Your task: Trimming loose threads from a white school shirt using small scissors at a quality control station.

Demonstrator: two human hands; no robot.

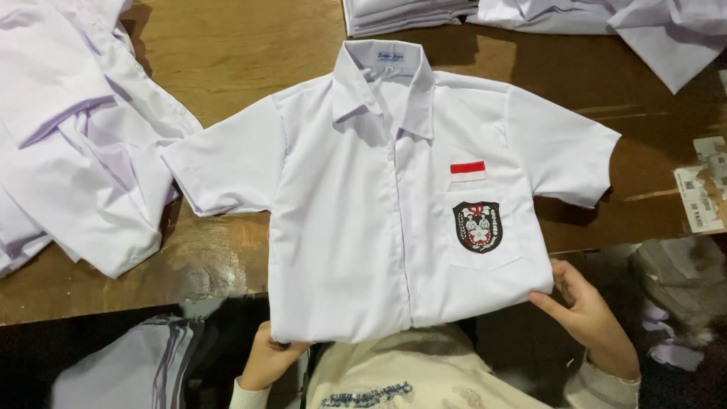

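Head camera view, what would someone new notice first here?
A white short-sleeved shirt lies spread front-up across the wooden table, with a red-and-white patch above a dark shield badge on its pocket. The left hand and right hand grip its bottom corners.

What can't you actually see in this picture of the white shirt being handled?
Head view:
- Left hand: fingers tucked under the white shirt hem.
- Shirt's back: face-down on the wooden table.
- Folded stack: cut off by the top edge.
- Paper labels: too small and cut by the right edge.
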